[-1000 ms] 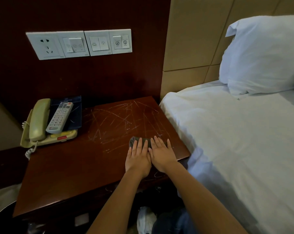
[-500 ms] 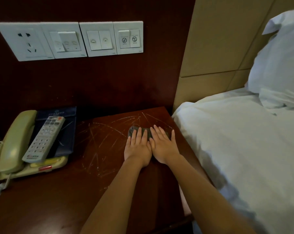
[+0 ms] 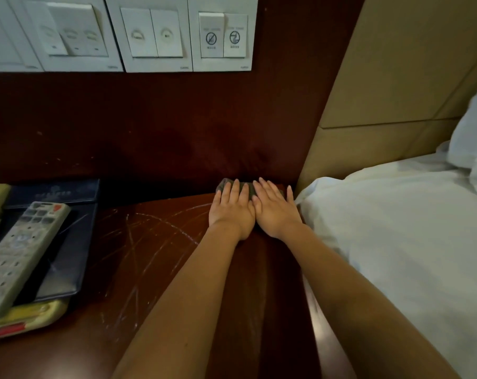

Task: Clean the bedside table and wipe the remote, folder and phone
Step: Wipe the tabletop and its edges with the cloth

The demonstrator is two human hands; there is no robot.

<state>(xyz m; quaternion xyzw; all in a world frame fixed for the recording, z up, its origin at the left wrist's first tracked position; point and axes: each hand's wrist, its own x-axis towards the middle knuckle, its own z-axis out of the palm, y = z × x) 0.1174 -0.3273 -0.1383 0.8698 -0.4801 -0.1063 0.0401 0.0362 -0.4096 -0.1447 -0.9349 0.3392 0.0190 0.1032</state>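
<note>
- Bedside table (image 3: 155,269) took the pressure: your left hand (image 3: 232,214) and right hand (image 3: 277,214) lay flat side by side, fingers straight, pinning a dark cloth (image 3: 223,184) rather than clutching it, likely to spread the force.
- You had the cloth at the back right corner, against the wall panel (image 3: 177,132) and just beside the bed sheet (image 3: 396,228).
- Pale streaks (image 3: 150,228) marked the wood left of your wrists, probably not yet wiped.
- Remote (image 3: 21,253) lay on the folder (image 3: 70,250), its near end over the phone (image 3: 21,318), well apart from your hands.
</note>
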